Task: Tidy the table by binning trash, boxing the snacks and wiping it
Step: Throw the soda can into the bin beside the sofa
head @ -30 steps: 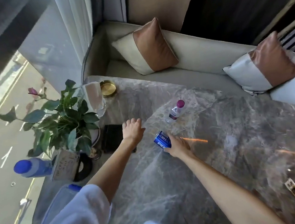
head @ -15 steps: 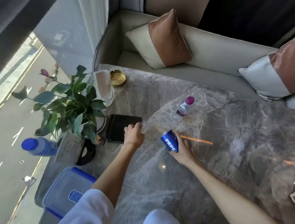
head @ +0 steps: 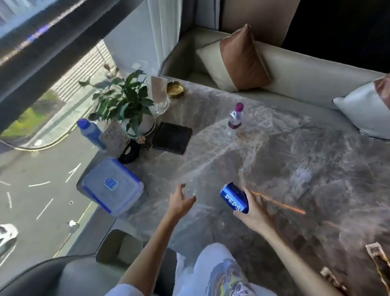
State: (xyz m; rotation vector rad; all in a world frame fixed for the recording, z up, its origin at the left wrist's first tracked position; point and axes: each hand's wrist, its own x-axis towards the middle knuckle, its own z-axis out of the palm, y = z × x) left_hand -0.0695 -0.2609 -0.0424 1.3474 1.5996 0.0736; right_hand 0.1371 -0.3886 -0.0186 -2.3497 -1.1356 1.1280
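My right hand (head: pixel 251 210) grips a blue Pepsi can (head: pixel 234 198), lifted and tilted above the marble table (head: pixel 297 174). Just left of the can, my left hand (head: pixel 179 201) hovers over the table with its fingers spread and nothing in it. A clear plastic box with a blue-rimmed lid (head: pixel 111 187) sits at the table's left edge. A small water bottle with a purple cap (head: pixel 235 117) stands further back. Two snack wrappers (head: pixel 381 266) lie at the near right.
At the table's far left stand a potted plant (head: pixel 126 106), a blue spray bottle (head: pixel 90 133), a black square pad (head: pixel 172 138), a glass with a napkin (head: pixel 160 96) and a gold dish (head: pixel 174 89). A sofa with cushions (head: pixel 240 61) wraps the far side. A window lies left.
My left hand left the black pad, pulled back toward me and spread its fingers. My right hand drew the Pepsi can nearer. The camera view swung, showing more of the lidded box.
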